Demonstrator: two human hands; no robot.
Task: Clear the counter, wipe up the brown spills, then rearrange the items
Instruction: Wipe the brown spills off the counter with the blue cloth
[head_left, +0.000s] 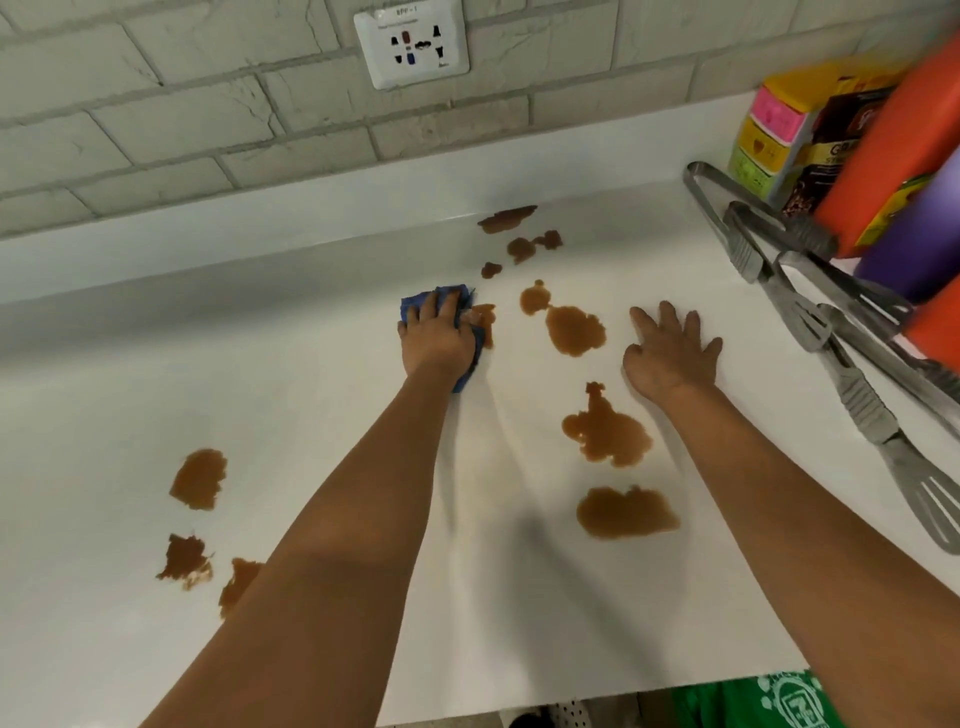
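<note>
Left hand (434, 338) presses cloth (470, 332), arm outstretched

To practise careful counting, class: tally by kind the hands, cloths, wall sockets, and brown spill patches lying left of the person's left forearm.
hands: 2 (left hand, right hand)
crumpled blue cloth: 1
white plastic wall socket: 1
brown liquid spill patches left of the left forearm: 3
Total: 7
</note>
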